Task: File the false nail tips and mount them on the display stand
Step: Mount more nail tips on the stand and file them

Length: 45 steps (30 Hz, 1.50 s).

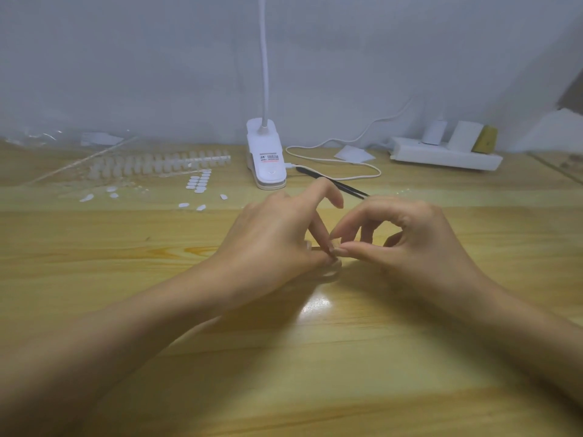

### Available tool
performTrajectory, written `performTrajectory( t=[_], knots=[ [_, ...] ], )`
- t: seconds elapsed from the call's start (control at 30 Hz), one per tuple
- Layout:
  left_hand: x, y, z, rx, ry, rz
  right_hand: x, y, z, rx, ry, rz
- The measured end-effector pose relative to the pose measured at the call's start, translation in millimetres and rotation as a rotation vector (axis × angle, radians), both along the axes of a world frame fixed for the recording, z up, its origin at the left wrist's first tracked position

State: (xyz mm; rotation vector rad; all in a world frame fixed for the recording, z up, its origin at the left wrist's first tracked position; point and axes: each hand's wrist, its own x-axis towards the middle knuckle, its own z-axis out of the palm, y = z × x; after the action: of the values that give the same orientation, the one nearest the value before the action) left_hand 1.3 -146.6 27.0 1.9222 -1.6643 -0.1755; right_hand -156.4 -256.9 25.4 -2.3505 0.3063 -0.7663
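My left hand (277, 238) and my right hand (407, 238) meet at the middle of the wooden table. Between their fingertips they pinch a small clear nail tip (335, 242), mostly hidden by the fingers. Just below the fingers a pale small piece (331, 272) lies on the table; I cannot tell what it is. Rows of clear nail tips (151, 164) lie at the back left. White adhesive pads (198, 181) sit beside them, and a few loose pads (189, 205) lie nearer to me.
A white clip lamp (266, 156) stands at the back centre with its cable (334, 159) looping right. Black tweezers (334, 182) lie behind my hands. A white power strip (444, 154) with plugs sits at the back right. Clear plastic packaging (63, 137) lies at the back left.
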Motion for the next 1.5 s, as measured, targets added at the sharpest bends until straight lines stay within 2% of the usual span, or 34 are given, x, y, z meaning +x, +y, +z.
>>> performTrajectory(
  t=[0.8, 0.87, 1.0, 1.07, 1.5],
  knots=[
    [1, -2, 0, -0.037, -0.008, 0.000, 5, 10, -11, 0.042, -0.035, -0.060],
    [1, -2, 0, -0.034, -0.005, 0.000, 4, 10, -11, 0.099, -0.021, -0.062],
    [0, -2, 0, -0.048, -0.021, 0.006, 4, 8, -8, 0.431, -0.011, -0.060],
    [0, -3, -1, -0.050, -0.037, 0.009, 7, 7, -8, 0.512, -0.001, -0.064],
    [0, -3, 0, -0.062, -0.059, 0.002, 13, 5, -5, 0.546, 0.125, -0.046]
  ],
)
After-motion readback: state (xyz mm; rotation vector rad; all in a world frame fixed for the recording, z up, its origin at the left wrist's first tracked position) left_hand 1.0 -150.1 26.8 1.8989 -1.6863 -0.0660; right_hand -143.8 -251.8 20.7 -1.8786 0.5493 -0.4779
